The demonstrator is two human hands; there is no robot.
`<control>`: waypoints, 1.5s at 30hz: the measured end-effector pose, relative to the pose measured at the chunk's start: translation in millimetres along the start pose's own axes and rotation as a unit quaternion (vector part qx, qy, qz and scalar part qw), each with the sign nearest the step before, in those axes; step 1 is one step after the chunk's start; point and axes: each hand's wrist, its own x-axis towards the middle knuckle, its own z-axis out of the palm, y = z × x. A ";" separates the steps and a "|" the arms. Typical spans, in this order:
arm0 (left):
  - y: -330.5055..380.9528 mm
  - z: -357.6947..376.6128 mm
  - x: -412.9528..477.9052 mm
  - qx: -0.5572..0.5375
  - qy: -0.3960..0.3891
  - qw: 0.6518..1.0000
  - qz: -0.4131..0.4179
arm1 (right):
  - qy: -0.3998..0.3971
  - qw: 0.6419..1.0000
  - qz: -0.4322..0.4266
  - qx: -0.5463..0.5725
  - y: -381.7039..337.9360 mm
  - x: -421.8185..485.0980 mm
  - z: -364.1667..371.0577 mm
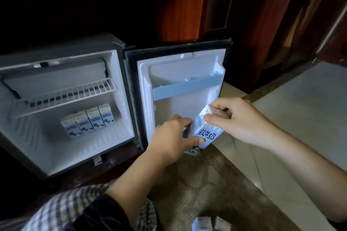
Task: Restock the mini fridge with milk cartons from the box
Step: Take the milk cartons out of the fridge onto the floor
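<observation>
Four milk cartons stand in the mini fridge at nine o'clock of a tilted fifth carton, its body gripped by the left hand, its top pinched by the right hand, before the open door; next, likely, righting and seating it.

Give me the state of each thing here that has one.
Fridge door: swung wide open.
Four milk cartons: upright in a row on the fridge floor.
Held carton: tilted, in front of the open door.
Left hand: grips that carton's side.
Right hand: pinches its top.
</observation>
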 end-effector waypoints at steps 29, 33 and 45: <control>-79.1 269.7 -49.1 -0.004 -0.319 0.906 -0.279 | -0.186 0.936 0.282 -0.097 228.9 -112.5 211.8; -80.5 277.7 -54.0 -0.022 -0.322 0.893 -0.314 | -0.192 0.929 0.303 -0.089 233.9 -117.8 231.3; -78.9 256.0 -46.9 -0.007 -0.321 0.899 -0.297 | -0.243 0.928 0.264 -0.095 228.9 -113.2 225.5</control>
